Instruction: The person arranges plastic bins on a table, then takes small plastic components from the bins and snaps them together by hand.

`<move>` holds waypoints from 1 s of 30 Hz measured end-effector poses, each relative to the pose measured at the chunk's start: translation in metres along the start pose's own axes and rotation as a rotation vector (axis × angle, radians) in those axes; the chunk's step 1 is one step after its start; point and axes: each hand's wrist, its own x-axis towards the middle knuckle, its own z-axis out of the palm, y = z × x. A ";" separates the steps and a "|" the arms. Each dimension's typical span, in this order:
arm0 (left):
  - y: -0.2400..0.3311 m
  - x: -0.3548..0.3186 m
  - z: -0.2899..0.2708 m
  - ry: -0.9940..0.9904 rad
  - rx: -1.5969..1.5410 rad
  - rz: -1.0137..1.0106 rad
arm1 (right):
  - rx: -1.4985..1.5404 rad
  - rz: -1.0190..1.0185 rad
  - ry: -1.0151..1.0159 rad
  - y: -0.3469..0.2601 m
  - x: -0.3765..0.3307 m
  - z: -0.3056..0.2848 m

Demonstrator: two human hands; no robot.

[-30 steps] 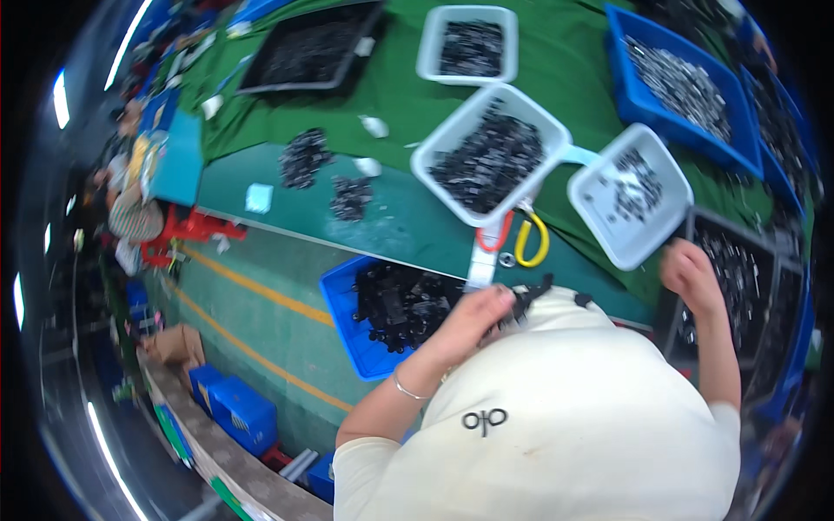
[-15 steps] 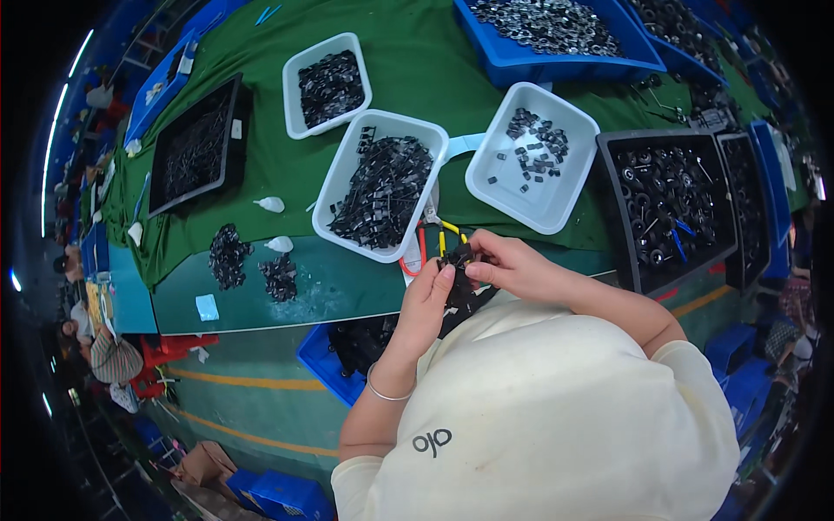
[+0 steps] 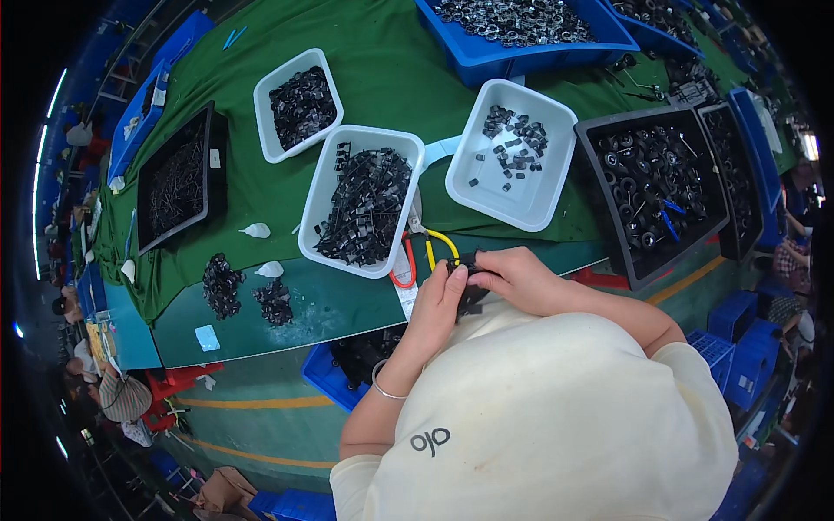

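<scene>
Close to my body at the table's front edge, my left hand [image 3: 440, 300] and my right hand [image 3: 521, 280] are closed together around a small black plastic part [image 3: 471, 267]. Fingers cover most of it, so its exact kind is hidden. Just beyond my hands lie pliers with yellow handles [image 3: 441, 247] and a tool with red handles [image 3: 406, 265]. A white tub [image 3: 306, 227] heaped with black plastic pieces stands ahead of my left hand. Another white tub [image 3: 524, 215], holding fewer small black pieces, stands ahead of my right hand.
Two piles of black parts [image 3: 222, 286] lie left on the table beside small white bottles [image 3: 256, 230]. A third white tub [image 3: 265, 130] stands farther back. Black crates [image 3: 638, 278] sit at both sides, and a blue bin [image 3: 495, 68] is at the back. Below the edge is another blue bin [image 3: 323, 373].
The view has shifted, so the tubs and table appear displaced. Both hands stay together on the black part, which sits lower between the fingers and shows less.
</scene>
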 end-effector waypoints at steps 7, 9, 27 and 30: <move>0.007 -0.024 0.005 -0.310 -0.384 -0.182 | 0.487 -0.030 -0.512 -0.004 -0.018 -0.033; 0.008 -0.023 0.003 -0.369 -0.380 -0.198 | 0.577 -0.030 -0.560 0.001 -0.022 -0.034; -0.011 -0.009 -0.004 0.565 0.240 0.407 | 0.584 0.022 -0.513 -0.028 0.020 -0.017; -0.024 -0.011 -0.006 0.454 0.112 0.378 | 0.451 -0.042 -0.498 -0.028 0.027 -0.003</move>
